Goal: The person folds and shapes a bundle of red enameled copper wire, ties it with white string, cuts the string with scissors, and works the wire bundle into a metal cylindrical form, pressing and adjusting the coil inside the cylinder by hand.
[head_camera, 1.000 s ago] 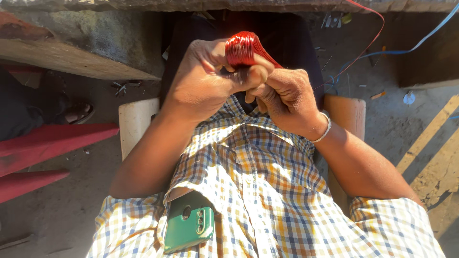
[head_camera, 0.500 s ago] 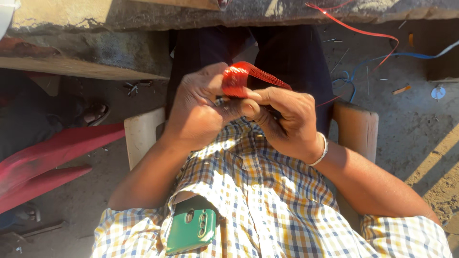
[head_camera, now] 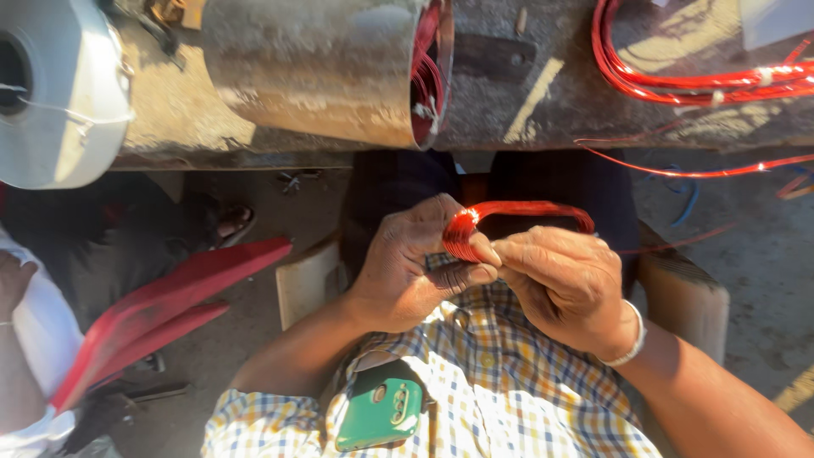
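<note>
Nearest the camera is the checked shirt [head_camera: 509, 382], with a green phone [head_camera: 379, 413] standing out of its chest pocket. Just beyond the phone the two hands meet over the lap, and between them lies the red coil [head_camera: 517, 212], a flat loop of thin wire.

The left hand [head_camera: 415, 263] is clenched on the coil's left end: its thumb presses on top of the bundled strands and its fingers [head_camera: 462, 276] curl under them. The right hand [head_camera: 564, 284] pinches the same end from the right, its fingertips touching the left thumb, so both hands grip the coil at almost one spot. From that grip the coil arches away from the body and runs off to the right, its long axis crosswise over the lap; its far right end dips behind the right hand. Most of the loop thus lies above the right hand's knuckles, which makes that hand the nearer to its free length. A pale bangle [head_camera: 632, 339] rings the right wrist.

Left of the coil, a red plastic chair [head_camera: 161, 314] slants across the ground. Beyond the coil stands a worn bench [head_camera: 543, 93] bearing a rusty cylinder [head_camera: 314, 68] and, to the right, loose loops of red wire [head_camera: 678, 80]. Far left, a grey drum [head_camera: 64, 93].
</note>
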